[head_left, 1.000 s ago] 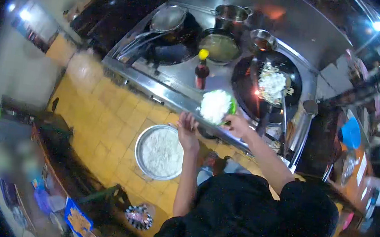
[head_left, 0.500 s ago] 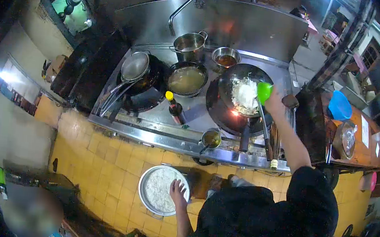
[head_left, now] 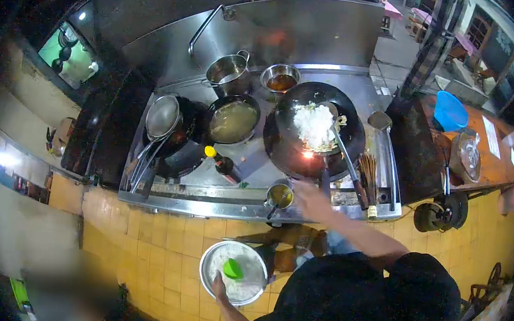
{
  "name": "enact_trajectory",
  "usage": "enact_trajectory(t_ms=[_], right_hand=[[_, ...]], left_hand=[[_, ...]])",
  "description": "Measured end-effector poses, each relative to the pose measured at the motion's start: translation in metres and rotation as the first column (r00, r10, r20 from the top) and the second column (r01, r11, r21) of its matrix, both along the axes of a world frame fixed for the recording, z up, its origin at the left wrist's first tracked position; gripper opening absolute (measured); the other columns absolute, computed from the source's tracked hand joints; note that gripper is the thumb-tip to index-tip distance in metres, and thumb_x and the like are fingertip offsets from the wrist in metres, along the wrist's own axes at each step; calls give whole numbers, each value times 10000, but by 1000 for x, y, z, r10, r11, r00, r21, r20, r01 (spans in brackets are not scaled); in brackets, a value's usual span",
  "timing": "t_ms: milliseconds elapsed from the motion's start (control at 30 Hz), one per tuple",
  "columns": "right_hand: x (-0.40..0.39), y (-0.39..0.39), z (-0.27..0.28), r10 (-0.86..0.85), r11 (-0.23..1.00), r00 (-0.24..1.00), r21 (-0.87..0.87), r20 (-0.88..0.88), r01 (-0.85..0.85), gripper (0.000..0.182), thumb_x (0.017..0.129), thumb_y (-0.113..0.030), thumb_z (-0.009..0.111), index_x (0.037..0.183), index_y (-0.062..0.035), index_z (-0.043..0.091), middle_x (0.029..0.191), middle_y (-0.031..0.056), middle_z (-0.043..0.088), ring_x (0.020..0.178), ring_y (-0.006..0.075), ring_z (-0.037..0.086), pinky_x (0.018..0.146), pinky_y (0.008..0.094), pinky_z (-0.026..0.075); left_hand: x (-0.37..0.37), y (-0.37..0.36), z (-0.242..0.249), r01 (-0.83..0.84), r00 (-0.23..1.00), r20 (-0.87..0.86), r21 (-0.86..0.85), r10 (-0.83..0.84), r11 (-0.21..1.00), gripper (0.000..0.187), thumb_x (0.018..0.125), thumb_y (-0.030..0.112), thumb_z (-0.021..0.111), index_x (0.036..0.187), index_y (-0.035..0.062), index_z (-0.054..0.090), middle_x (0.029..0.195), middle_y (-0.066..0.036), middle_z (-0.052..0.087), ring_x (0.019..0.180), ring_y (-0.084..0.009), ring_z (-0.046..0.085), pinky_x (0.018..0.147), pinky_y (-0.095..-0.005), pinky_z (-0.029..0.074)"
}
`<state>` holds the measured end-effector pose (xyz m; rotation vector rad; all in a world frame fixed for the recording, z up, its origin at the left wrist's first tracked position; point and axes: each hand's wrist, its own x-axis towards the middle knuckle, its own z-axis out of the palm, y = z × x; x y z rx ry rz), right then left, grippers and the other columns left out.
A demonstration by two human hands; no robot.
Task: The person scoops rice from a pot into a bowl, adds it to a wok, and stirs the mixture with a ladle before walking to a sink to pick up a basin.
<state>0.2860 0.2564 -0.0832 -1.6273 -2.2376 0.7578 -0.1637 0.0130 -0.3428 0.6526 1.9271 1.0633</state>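
My left hand (head_left: 220, 285) is over the near left part of a metal basin (head_left: 203, 277) of white rice, fingers stretched out close beside a green bowl (head_left: 233, 269). The bowl sits over the rice. My right hand (head_left: 310, 200), smeared by motion, is at the stove's front, between a small pot of oil (head_left: 279, 195) and the wok handle (head_left: 326, 182). White rice (head_left: 314, 127) lies heaped in the black wok (head_left: 286, 111), above a glowing flame. A long-handled ladle (head_left: 345, 148) rests in the wok, its handle toward me.
A sauce bottle with a yellow cap (head_left: 226, 166) stands mid-stove. Behind are a tall pot (head_left: 227, 75), a bowl of reddish liquid (head_left: 280, 78) and a pan of cloudy liquid (head_left: 234, 122). Strainers (head_left: 163, 117) lie left; a bamboo brush (head_left: 368, 179) and another ladle (head_left: 380, 120) lie right.
The green bowl has gone from my right hand over the wok to the rice basin. My right hand has drawn back toward the stove's front edge; my left hand has moved lower left.
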Motion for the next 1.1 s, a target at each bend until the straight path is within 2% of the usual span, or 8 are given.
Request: enact_trajectory(t_ms=[167, 233, 367, 467, 833, 967, 1033, 1100], right_hand=[[163, 20, -65, -591, 732, 732, 606, 338, 312, 491, 718, -108, 594, 1169, -4, 430, 1036, 228, 516, 937, 336, 527, 807, 453, 427], [199, 23, -87, -687, 695, 607, -604, -399, 390, 451, 725, -105, 584, 1144, -30, 433, 859, 204, 557, 718, 350, 574, 659, 449, 470], [186, 29, -65, -715, 646, 581, -685, -389, 337, 351, 772, -138, 534, 1077, 18, 461, 907, 219, 576, 845, 323, 570, 745, 416, 455], [201, 13, -71, -365, 904, 926, 276, 98, 327, 398, 775, -163, 553, 1127, -26, 426, 797, 248, 589, 701, 412, 581, 617, 483, 467], [201, -18, -63, -466, 854, 883, -231, 58, 466, 334, 877, -267, 455, 1089, -19, 384, 741, 293, 565, 727, 461, 560, 629, 546, 429], [197, 6, -48, -403, 915, 910, -52, -96, 399, 317, 894, -271, 421, 970, 34, 457, 725, 306, 563, 718, 463, 562, 631, 556, 418], [200, 14, -82, -542, 839, 836, -101, -82, 534, 336, 902, -276, 405, 898, 53, 472, 709, 301, 560, 715, 467, 557, 633, 557, 416], [220, 43, -120, -42, 866, 975, 494, 218, -73, 346, 909, -274, 391, 873, 61, 471, 688, 292, 562, 697, 450, 571, 631, 548, 426]], left_hand=[[63, 14, 63, -54, 897, -436, -258, -66, 965, 503, 792, 370, 604, 1037, -66, 551, 950, -269, 583, 855, -374, 571, 743, -402, 441], [79, 26, 44, -66, 801, -594, -206, -71, 976, 497, 758, 336, 644, 1043, -58, 542, 920, -256, 594, 873, -389, 569, 759, -420, 442], [92, 44, 42, -10, 771, -606, -319, -196, 948, 514, 726, 305, 675, 1058, -57, 526, 947, -248, 588, 926, -394, 550, 796, -424, 440], [101, 49, 55, 58, 718, -680, -153, -148, 987, 557, 716, 295, 680, 1108, -55, 498, 1073, -256, 543, 1011, -392, 509, 868, -411, 414], [191, 74, 92, 208, 796, -543, -170, -268, 963, 420, 761, 235, 646, 1051, -53, 547, 983, -192, 605, 910, -311, 577, 808, -372, 447], [265, 135, 125, 586, 631, -514, -176, -582, 791, 242, 838, 227, 552, 943, 12, 592, 866, -108, 630, 853, -251, 593, 713, -359, 462], [319, 171, 153, 611, 786, 130, -11, -605, 792, 295, 868, 276, 507, 970, 10, 585, 919, -105, 619, 864, -242, 585, 732, -357, 448], [357, 206, 126, 622, 765, 132, 104, -630, 776, 373, 876, 351, 483, 1014, 17, 571, 995, -115, 607, 901, -245, 575, 768, -341, 435]])
